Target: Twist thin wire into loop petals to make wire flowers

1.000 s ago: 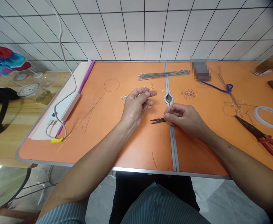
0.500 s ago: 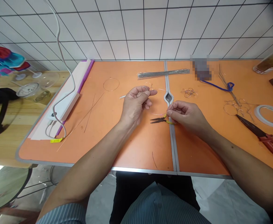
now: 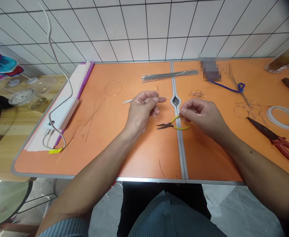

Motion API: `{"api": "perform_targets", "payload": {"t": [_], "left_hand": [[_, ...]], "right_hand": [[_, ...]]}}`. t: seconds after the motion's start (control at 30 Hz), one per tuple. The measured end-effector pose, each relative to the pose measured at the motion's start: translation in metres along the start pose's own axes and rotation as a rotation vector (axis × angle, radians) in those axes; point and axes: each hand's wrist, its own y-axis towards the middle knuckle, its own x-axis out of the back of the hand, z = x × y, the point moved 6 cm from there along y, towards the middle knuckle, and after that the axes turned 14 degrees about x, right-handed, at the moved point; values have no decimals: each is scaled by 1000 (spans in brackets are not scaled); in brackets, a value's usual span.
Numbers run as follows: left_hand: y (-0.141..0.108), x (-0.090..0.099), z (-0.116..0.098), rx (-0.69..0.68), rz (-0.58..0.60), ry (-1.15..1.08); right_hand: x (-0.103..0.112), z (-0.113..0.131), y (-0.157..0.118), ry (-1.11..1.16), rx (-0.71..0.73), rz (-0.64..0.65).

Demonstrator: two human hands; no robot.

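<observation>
Wire (image 3: 151, 95) pinched in the left hand (image 3: 141, 110) sits left of the right hand (image 3: 200, 116), its fingertips pressed together just above yellow-handled pliers (image 3: 167, 125), jaws pointing left.

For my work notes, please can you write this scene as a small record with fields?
Left hand: pinches a thin wire in its fingertips.
Right hand: fingertips pinched together at the yellow handle of needle-nose pliers; cannot tell if they hold anything.
Rest: bundle of metal rods, red-handled pliers, tape roll, wire ring, all on an orange table.
</observation>
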Motion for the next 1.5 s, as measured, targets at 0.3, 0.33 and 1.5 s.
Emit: {"api": "perform_targets", "payload": {"t": [0.3, 0.33, 1.5], "left_hand": [[-8, -20, 16, 103, 95, 136], [-9, -22, 18, 119, 103, 148], [-12, -25, 33, 225, 159, 108]], "right_hand": [[3, -4, 1, -178, 51, 65], [2, -5, 0, -196, 61, 73], [-11, -7, -10, -194, 228, 65]]}}
